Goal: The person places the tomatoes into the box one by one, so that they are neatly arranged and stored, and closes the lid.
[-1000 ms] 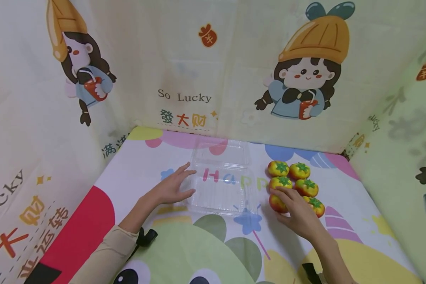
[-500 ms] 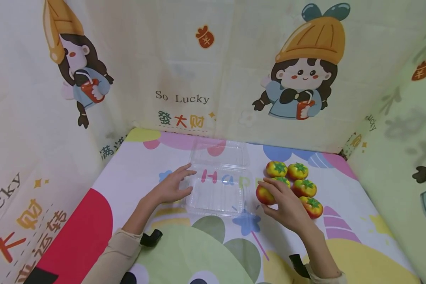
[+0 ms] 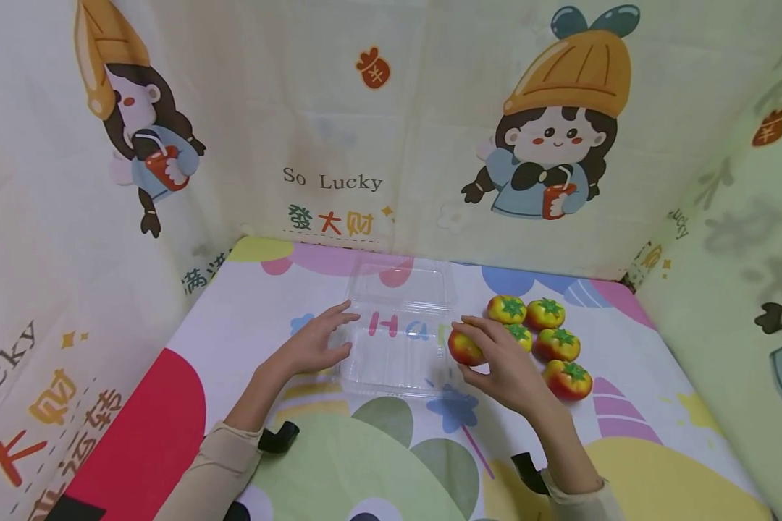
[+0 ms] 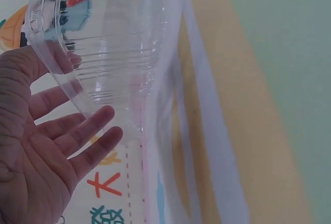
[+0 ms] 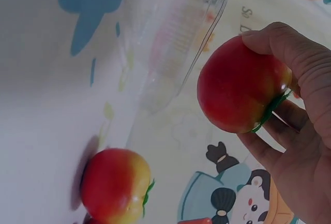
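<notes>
Clock face centred on the box, head view, 12 toward the wall (image 3: 339, 101).

Box (image 3: 394, 362): one, see-through, lying on the table (image 3: 234, 325); lid (image 3: 400, 282) folded back at 12 o'clock.

Held fruit (image 3: 465, 347): one, red to yellow with green leaves; off the table at 3 o'clock, just beside the box's rim and apart from it in the right wrist view.

Right hand (image 3: 511, 369): one, 3 to 4 o'clock; thumb and fingers pinch the held fruit, leaves toward the palm.

Loose fruits (image 3: 568, 380): five visible, grouped on the table about 3 o'clock, leaves up; one partly hidden behind the right hand.

Left hand (image 3: 316, 336): one, 9 o'clock, at the box's edge; fingers parted and loosely extended, gripping nothing. Whether they touch the wall cannot be told.

Step in hand, as judged: carrying a single fruit toward the box. Next move would call for travel toward 9 o'clock, clear of the rim, then lowering onto the box's floor and a gentle release; the left hand could steady the light box.
</notes>
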Available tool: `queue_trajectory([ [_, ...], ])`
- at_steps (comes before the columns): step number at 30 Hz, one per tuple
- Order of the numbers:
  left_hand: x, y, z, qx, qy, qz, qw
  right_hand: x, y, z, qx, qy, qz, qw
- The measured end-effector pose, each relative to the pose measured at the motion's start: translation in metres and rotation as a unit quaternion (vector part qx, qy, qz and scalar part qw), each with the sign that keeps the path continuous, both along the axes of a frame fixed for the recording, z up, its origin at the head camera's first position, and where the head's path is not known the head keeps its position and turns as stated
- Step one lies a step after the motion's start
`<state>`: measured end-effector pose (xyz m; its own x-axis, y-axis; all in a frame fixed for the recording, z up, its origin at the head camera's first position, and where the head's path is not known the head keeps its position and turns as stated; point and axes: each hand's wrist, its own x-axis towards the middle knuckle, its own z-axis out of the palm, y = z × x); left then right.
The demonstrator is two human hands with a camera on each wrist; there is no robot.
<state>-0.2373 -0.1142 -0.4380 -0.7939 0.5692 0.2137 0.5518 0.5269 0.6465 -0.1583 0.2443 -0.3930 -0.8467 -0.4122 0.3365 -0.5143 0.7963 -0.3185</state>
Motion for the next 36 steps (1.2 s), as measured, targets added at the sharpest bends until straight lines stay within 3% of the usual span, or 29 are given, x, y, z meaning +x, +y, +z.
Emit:
queue_trajectory([
  [16,-0.001,-0.001,0.0,-0.006,0.008,-0.006,0.9999,-0.016,-0.037,0.008,-0.027,0.011,0.033,0.999],
  [36,0.0,-0.003,0.001,-0.005,0.012,-0.013,0.9998,-0.032,-0.067,-0.004,-0.074,-0.016,0.035,0.9965],
])
